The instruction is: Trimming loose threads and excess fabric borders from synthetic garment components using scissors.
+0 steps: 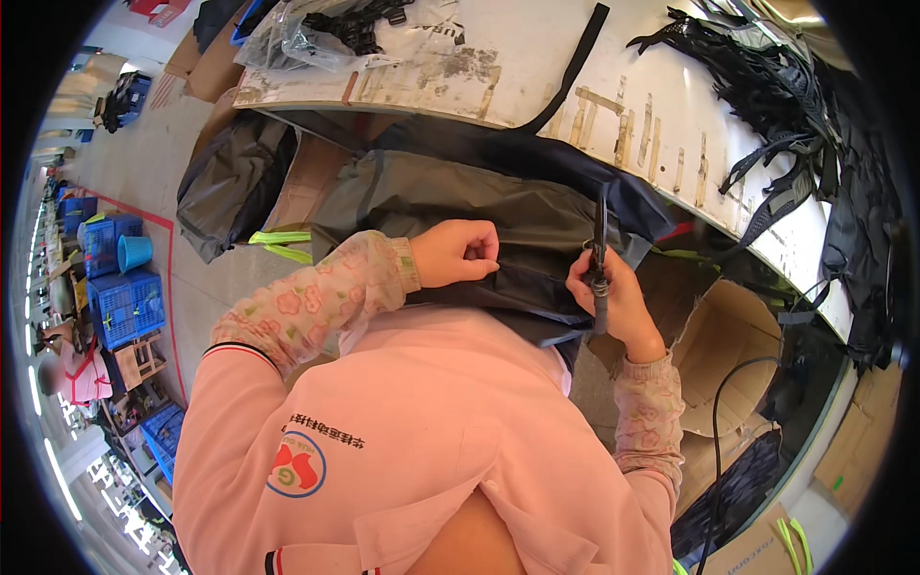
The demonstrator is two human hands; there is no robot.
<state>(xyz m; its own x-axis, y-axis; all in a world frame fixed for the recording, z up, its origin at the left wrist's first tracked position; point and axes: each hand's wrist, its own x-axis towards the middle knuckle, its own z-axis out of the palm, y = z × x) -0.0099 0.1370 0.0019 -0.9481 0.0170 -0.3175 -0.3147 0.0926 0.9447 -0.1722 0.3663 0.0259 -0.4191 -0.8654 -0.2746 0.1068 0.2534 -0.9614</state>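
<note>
A large piece of olive-grey and dark fabric (pixel 460 196) lies in front of my body, rising toward the table edge. My left hand (pixel 455 254) is over its near part with curled fingers and the thumb against the forefinger. Whatever that pinch holds, if anything, is too small to make out. Toward the fabric's right end, my right hand (pixel 618 295) is closed around a dark pair of scissors (pixel 601 225), whose narrow blades point away from me. The finger loops are partly hidden by the hand.
A worn white table (pixel 537 72) runs across the far side, with a black strap (pixel 575 67) hanging over its edge. Black webbing straps (pixel 757 105) are heaped at right, above an open cardboard box (pixel 733 350). Blue crates (pixel 129 307) stand far left. A black cable (pixel 717 450) hangs lower right.
</note>
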